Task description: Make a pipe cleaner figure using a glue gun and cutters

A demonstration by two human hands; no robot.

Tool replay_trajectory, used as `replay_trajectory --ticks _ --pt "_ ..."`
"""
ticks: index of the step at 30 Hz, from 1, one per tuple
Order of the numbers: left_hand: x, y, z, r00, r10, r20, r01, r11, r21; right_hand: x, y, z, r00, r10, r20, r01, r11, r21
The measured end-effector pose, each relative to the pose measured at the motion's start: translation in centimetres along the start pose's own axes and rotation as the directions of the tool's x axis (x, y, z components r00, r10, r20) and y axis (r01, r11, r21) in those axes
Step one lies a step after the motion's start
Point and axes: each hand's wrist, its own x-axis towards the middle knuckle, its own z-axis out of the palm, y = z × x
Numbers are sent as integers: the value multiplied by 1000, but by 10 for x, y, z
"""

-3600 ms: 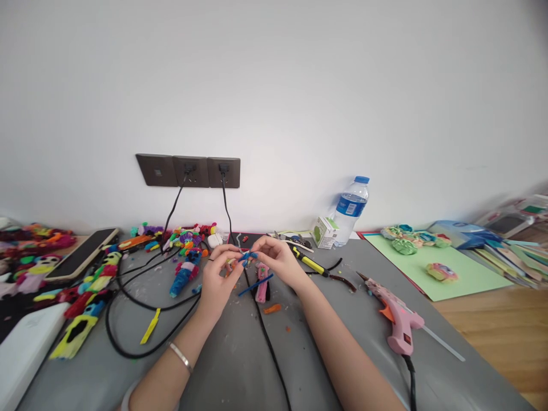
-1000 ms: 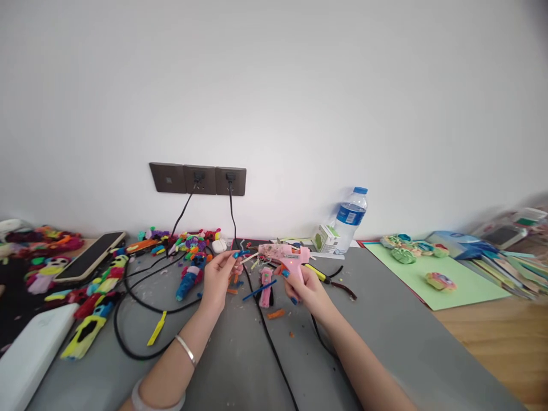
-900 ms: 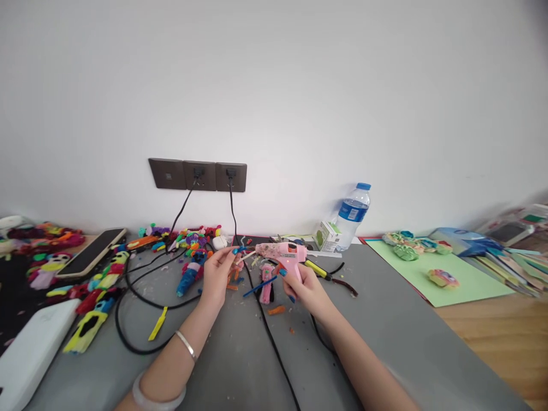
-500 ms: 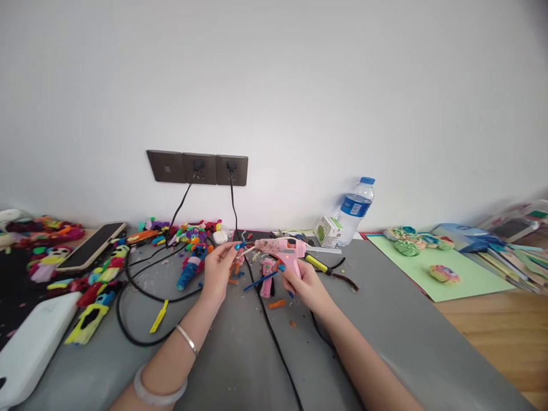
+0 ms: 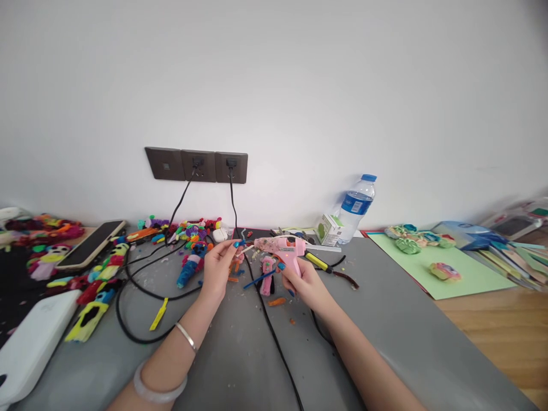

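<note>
1. Holding the pink glue gun point(image 5: 280, 246) by its handle, the right hand point(image 5: 303, 281) has its fingers wrapped closely around; the nozzle points to the left, and a clear glue stick point(image 5: 324, 248) comes out at the back
2. The left hand point(image 5: 216, 267) makes a narrow pinch with thumb and fingers on a small blue piece point(image 5: 242, 243), which is just before the nozzle; whether the two touch, I cannot tell; a thin white stick point(image 5: 248, 249) also shows there
3. Below the gun lies a pink figure point(image 5: 268, 279) with a blue strip point(image 5: 257, 279) across it, and near them an orange scrap point(image 5: 277, 301)
4. The room between the hands is small; between the forearms the grey table point(image 5: 411, 342) shows, with a black cord point(image 5: 274, 339) running over it
5. On the right side the grey surface reaches a slanting edge, with a wooden surface point(image 5: 496, 331) beyond; green paper point(image 5: 400, 274) lies across the far part of this edge
6. On the left side the room is tighter, with a blue fuzzy figure point(image 5: 187, 274), a phone point(image 5: 91, 245) and a white device point(image 5: 36, 342)
7. The bottle point(image 5: 356, 208) has a blue label, the carton point(image 5: 329, 229) has green print, and a yellow tag point(image 5: 159, 315) is on the cable; all their writing is too small for reading
</note>
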Motion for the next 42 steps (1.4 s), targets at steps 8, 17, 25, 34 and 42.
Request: replay_trajectory --ticks 8,17,25,34,42 --pt "1 -3 -1 1000 6 12 -6 1000 -15 0 -2 0 1000 26 6 -26 1000 -18" --pt "-1 2 1 1000 20 6 -20 999 40 -2 -4 0 999 29 -24 -30 998 -52" --pt "0 2 -1 995 93 35 -97 980 172 -1 6 -1 988 -86 -131 33 933 -357" --pt "1 1 -3 996 86 24 -89 980 177 -3 2 -4 974 -156 -164 95 939 -331" --pt "-2 3 3 999 -12 34 10 998 67 -3 -5 -4 988 -46 -146 26 991 -131"
